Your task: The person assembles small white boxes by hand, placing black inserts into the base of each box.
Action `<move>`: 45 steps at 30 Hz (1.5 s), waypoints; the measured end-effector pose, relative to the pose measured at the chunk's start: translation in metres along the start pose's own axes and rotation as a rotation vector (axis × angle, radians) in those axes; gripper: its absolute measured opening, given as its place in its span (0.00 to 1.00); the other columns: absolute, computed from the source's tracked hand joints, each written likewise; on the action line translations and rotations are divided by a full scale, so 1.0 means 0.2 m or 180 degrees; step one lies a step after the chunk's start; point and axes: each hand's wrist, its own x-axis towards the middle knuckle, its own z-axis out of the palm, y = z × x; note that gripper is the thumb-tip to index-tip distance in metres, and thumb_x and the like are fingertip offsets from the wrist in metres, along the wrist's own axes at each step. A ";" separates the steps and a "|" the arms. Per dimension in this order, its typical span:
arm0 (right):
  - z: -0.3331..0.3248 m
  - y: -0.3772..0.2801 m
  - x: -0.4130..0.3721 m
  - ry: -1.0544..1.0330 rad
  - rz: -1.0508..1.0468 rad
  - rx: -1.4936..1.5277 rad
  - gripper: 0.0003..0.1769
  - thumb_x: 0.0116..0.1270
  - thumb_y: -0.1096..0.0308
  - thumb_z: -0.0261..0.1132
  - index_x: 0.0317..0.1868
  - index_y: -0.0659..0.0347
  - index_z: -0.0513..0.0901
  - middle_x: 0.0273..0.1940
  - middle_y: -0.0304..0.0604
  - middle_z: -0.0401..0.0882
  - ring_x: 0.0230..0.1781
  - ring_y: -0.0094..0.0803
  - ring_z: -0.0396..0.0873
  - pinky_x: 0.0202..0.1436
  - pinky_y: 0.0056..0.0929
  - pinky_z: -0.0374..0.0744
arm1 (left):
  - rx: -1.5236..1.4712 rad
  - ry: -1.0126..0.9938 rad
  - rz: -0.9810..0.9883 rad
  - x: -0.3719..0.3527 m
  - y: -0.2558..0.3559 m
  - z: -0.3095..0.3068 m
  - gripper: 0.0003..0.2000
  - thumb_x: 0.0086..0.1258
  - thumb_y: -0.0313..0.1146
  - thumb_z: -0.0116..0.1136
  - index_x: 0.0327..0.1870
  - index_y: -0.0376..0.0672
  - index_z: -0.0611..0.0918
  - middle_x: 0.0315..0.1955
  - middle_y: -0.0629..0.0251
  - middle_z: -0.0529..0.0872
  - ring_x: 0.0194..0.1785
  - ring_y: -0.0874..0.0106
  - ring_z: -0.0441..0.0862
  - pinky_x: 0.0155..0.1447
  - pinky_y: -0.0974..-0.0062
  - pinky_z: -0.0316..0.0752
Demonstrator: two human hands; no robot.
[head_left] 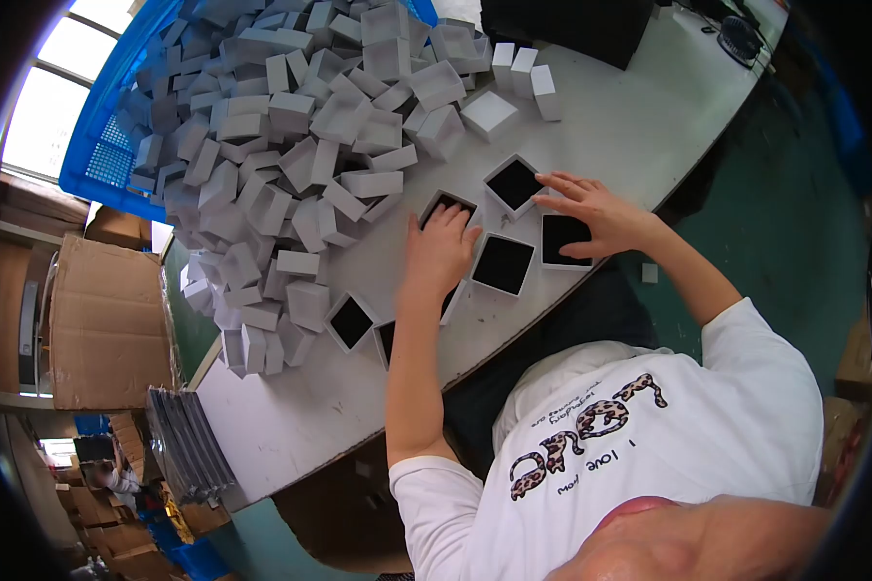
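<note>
My left hand reaches into a small white box with a black lining; its fingers are spread and lie on the black inside. My right hand is open, fingers stretched toward the edge of another black-lined box. Its thumb lies over a third black-lined box, partly hidden by the hand. Between the hands sits a further black-lined box. Left of my left forearm, one more box with black inside rests on the table, and others are partly covered by the arm.
A big heap of white box parts covers the table's left side, spilling from a blue plastic basket. Several white boxes stand at the back near a black case. Grey sheets are stacked by the table edge, near cardboard.
</note>
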 end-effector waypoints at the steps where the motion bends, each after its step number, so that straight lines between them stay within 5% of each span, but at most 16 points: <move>1: 0.04 0.01 0.02 0.0070 -0.0050 0.0079 0.47 0.64 0.56 0.77 0.82 0.47 0.68 0.85 0.51 0.59 0.85 0.60 0.55 0.84 0.61 0.61 | -0.0042 0.0047 -0.0005 0.01 0.01 0.01 0.22 0.84 0.49 0.54 0.70 0.47 0.81 0.76 0.62 0.76 0.82 0.58 0.66 0.84 0.36 0.52; 6: 0.09 -0.02 0.10 0.0415 -0.0267 0.0274 0.45 0.65 0.60 0.77 0.81 0.48 0.69 0.79 0.50 0.68 0.75 0.56 0.68 0.77 0.53 0.72 | -0.0046 0.0494 -0.0265 -0.14 -0.01 -0.08 0.31 0.80 0.60 0.56 0.77 0.51 0.76 0.80 0.57 0.71 0.86 0.54 0.60 0.85 0.35 0.50; 9: 0.07 -0.03 0.14 0.0376 -0.0298 0.0427 0.43 0.66 0.62 0.77 0.81 0.47 0.70 0.70 0.49 0.76 0.65 0.51 0.77 0.69 0.47 0.80 | 0.0467 0.0797 -0.1386 -0.44 0.05 -0.25 0.42 0.69 0.64 0.68 0.81 0.53 0.72 0.83 0.53 0.65 0.88 0.54 0.54 0.84 0.32 0.51; 12: 0.09 -0.05 0.17 0.0265 -0.0251 0.0638 0.42 0.67 0.62 0.77 0.80 0.45 0.71 0.62 0.49 0.79 0.57 0.48 0.81 0.62 0.43 0.83 | -0.0243 0.0059 -0.1771 -0.68 0.05 -0.34 0.52 0.58 0.61 0.79 0.83 0.53 0.68 0.85 0.51 0.60 0.89 0.51 0.50 0.85 0.38 0.54; 15: 0.11 -0.07 0.24 0.0129 -0.0246 0.0576 0.39 0.69 0.61 0.76 0.79 0.44 0.73 0.57 0.48 0.80 0.54 0.48 0.82 0.58 0.43 0.84 | -0.0572 -0.0015 -0.1415 -0.78 -0.12 -0.22 0.56 0.52 0.55 0.84 0.84 0.52 0.66 0.84 0.50 0.61 0.89 0.50 0.48 0.86 0.47 0.57; 16: 0.12 -0.08 0.27 0.0081 -0.0220 0.0528 0.39 0.69 0.60 0.76 0.79 0.45 0.74 0.56 0.47 0.80 0.53 0.48 0.82 0.57 0.43 0.84 | -0.0555 0.0014 -0.1326 -0.80 -0.13 -0.21 0.52 0.55 0.53 0.83 0.83 0.50 0.68 0.83 0.48 0.63 0.88 0.49 0.52 0.85 0.53 0.61; 25: 0.10 -0.15 0.46 0.0282 -0.0527 -0.0636 0.41 0.63 0.59 0.80 0.77 0.43 0.77 0.54 0.43 0.82 0.55 0.44 0.80 0.62 0.44 0.78 | -0.0456 0.1104 -0.1122 -0.82 -0.20 -0.07 0.43 0.61 0.46 0.81 0.79 0.50 0.74 0.81 0.44 0.65 0.80 0.47 0.67 0.77 0.52 0.70; 32: 0.09 -0.21 0.66 -0.0317 -0.1322 -0.0059 0.45 0.62 0.69 0.78 0.79 0.35 0.73 0.67 0.49 0.74 0.64 0.50 0.77 0.64 0.47 0.81 | -0.0533 0.0237 -0.0803 -0.88 -0.23 -0.27 0.34 0.66 0.29 0.73 0.75 0.63 0.79 0.81 0.55 0.68 0.69 0.53 0.79 0.70 0.49 0.73; 34: 0.09 -0.23 0.71 -0.0679 -0.1351 -0.0008 0.43 0.65 0.73 0.74 0.79 0.34 0.73 0.70 0.50 0.72 0.66 0.52 0.77 0.64 0.48 0.83 | 0.0211 0.0217 -0.0501 -0.85 -0.26 -0.23 0.32 0.66 0.25 0.72 0.73 0.63 0.81 0.79 0.57 0.70 0.64 0.54 0.83 0.66 0.51 0.75; 45: 0.19 -0.33 0.70 -0.0999 -0.1124 0.0278 0.16 0.68 0.81 0.63 0.52 0.53 0.84 0.58 0.52 0.76 0.54 0.53 0.83 0.54 0.47 0.82 | -0.0851 0.1286 -0.1175 -0.84 -0.19 -0.08 0.09 0.73 0.25 0.66 0.51 0.46 0.86 0.54 0.54 0.80 0.51 0.50 0.85 0.50 0.55 0.81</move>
